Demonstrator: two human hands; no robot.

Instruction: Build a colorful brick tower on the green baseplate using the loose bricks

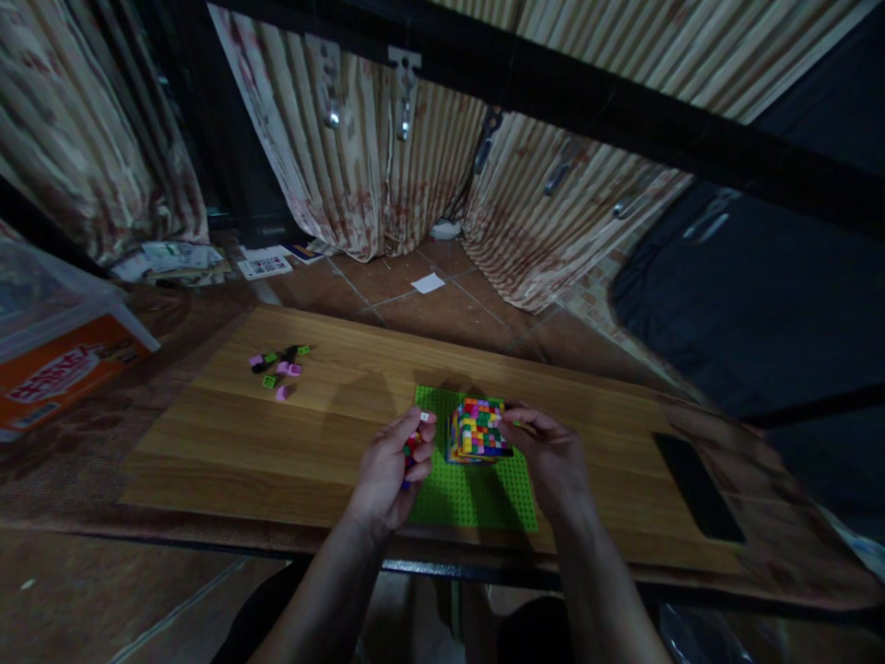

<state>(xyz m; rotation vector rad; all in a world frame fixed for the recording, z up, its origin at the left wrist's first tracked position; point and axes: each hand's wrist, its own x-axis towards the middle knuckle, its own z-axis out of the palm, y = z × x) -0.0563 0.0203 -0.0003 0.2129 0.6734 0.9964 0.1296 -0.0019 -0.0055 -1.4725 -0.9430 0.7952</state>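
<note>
Left hand (387, 466) pinches a small whitish plastic brick (424, 417) btwn thumb & forefinger, w/ a few red, green & blue plastic bricks (411, 450) in its curled fingers. Right hand (551, 452) has its fingertips at the right side of a multicoloured, boxy block of studded plastic bricks (477, 429); can't tell if they grip a brick. Block stands on a bright-green studded baseplate (442, 503), atop a brown wooden board (311, 443). Step in hand, prob.: adding bricks to block's top. Next move calls for lining up studs, then a firm press w/o knocking the block.
</note>
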